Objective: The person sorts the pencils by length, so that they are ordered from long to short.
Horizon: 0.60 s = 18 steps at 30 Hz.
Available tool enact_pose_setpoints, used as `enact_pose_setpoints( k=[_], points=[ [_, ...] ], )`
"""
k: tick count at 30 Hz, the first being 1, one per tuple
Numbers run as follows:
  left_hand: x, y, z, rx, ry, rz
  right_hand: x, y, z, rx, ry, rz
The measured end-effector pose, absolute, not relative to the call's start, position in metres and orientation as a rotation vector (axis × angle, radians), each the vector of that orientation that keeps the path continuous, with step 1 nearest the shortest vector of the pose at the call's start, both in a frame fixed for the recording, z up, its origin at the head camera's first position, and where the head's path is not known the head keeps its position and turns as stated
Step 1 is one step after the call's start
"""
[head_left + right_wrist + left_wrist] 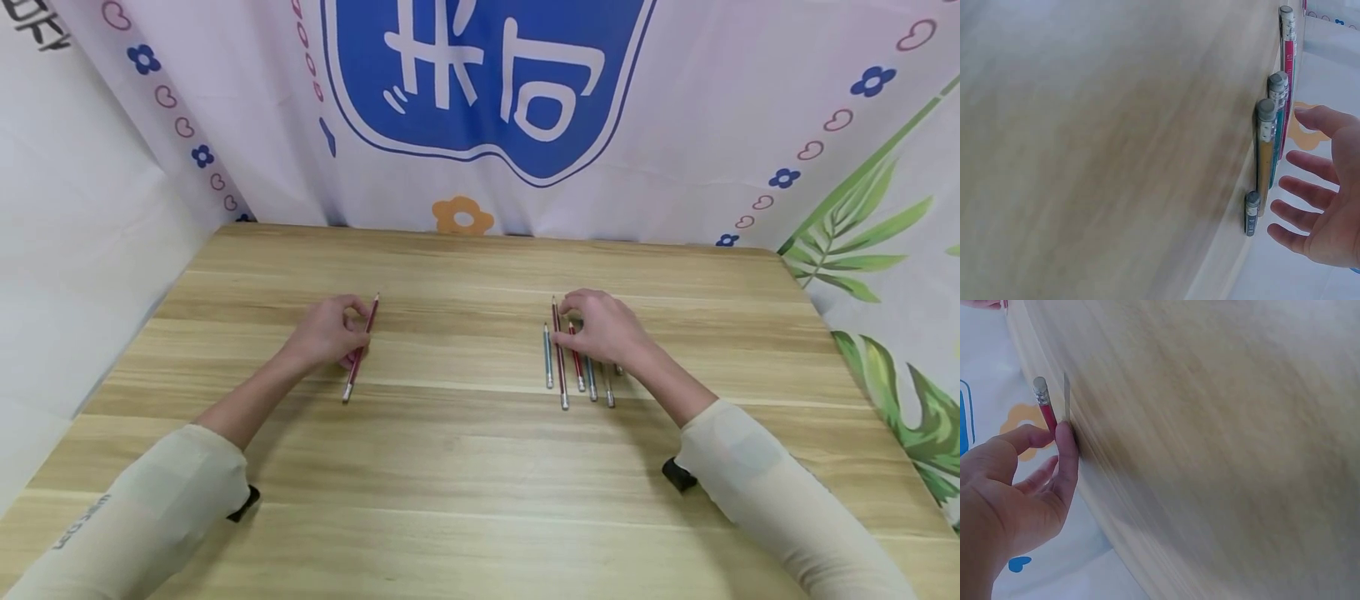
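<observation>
A light pinch near the middle of the red pencil (352, 377) should serve me best, so it doesn't swivel against the bench (450, 467). My left hand (328, 335) grips that pencil between thumb and fingers, well left of the pencil row (577, 367). My right hand (603, 327) hangs over the row, fingers loosely spread, gripping nothing; I can't tell whether it touches a pencil.

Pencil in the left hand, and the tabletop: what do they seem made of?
Pencil: probably wood, its red coat smooth like paint; silvery, shiny band, likely metal; greyish end, perhaps rubber. Tabletop: light wood grain with a soft sheen; real wood or printed laminate, I cannot tell.
</observation>
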<state>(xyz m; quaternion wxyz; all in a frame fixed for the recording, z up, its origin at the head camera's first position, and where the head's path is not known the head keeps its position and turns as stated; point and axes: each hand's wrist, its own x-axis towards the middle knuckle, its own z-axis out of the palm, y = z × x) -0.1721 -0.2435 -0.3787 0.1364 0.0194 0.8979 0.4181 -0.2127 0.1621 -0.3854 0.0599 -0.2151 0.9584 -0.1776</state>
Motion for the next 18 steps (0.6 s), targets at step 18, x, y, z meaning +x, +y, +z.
enact_pose_setpoints(
  k=[18],
  points=[
    [-0.1772,-0.2433,-0.3796,0.153,2.621,1.079,-0.2128,0.165,-0.3862,-0.652,2.914,-0.537]
  ],
)
